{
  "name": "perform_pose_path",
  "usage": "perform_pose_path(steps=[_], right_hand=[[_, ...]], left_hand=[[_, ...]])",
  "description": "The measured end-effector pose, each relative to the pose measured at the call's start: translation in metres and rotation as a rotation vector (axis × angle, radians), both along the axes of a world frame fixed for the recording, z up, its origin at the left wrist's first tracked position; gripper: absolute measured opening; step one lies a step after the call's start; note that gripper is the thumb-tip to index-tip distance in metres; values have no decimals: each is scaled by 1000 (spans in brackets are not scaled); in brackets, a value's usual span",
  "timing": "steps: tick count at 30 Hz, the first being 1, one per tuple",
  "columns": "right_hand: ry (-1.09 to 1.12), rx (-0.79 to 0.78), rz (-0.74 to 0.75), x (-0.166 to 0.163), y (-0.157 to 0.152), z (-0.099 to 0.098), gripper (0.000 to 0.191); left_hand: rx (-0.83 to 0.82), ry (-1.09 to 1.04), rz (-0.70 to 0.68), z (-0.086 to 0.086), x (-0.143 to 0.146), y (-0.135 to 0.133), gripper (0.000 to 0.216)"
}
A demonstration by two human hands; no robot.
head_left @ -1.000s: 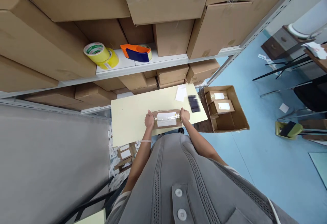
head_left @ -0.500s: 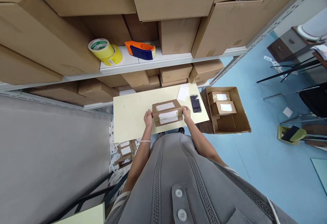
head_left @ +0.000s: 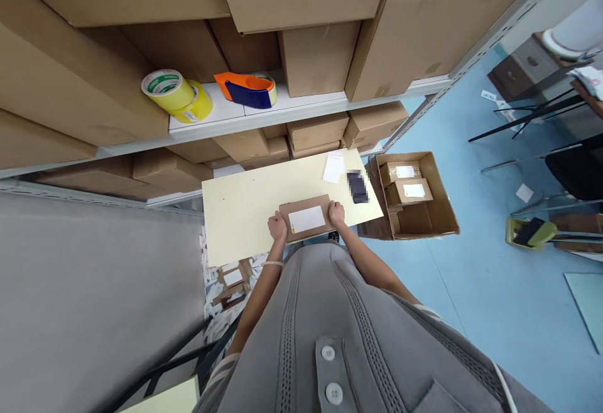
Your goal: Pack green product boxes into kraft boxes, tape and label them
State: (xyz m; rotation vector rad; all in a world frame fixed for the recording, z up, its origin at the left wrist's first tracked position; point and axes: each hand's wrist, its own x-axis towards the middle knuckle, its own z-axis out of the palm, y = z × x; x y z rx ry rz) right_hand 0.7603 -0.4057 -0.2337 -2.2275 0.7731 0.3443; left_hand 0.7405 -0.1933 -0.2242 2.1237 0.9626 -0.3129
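A brown cardboard box [head_left: 328,202] with a white label [head_left: 307,219] on its upper face lies at the near edge of the pale yellow table [head_left: 235,212]. My left hand [head_left: 277,225] closes on the box's left side. At the opposite side, my right hand [head_left: 336,213] grips the right edge, fingers curled over it. The underside of the box is hidden. Beyond my right hand lie a sheet of white paper [head_left: 333,168] and a dark, pixelated phone-like object [head_left: 358,187].
Yellow tape rolls [head_left: 168,90] and an orange and blue tape dispenser [head_left: 247,90] sit on the shelf [head_left: 301,106] above the table. Right of the table, a large open carton [head_left: 446,202] holds smaller labelled boxes. Paper scraps and cardboard [head_left: 232,276] lie lower left.
The box has turned between my hands: its open-looking, folded faces are replaced by one flat labelled face. Both hands keep hold at its sides. The view has shifted slightly.
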Motion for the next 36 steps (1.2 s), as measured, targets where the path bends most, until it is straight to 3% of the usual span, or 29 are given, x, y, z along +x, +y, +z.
perform_pose_path(steps=[7, 14, 26, 36], right_hand=[[49, -51, 212, -5, 3, 6, 55], [115, -203, 409, -5, -4, 8, 52], [139, -289, 458, -1, -2, 3, 47], [141, -252, 466, 1, -3, 3, 51]], left_hand=[[31, -40, -129, -5, -6, -7, 55], [35, 36, -255, -13, -9, -3, 65], [98, 54, -270, -15, -4, -7, 64], [93, 74, -264, -15, 0, -6, 62]])
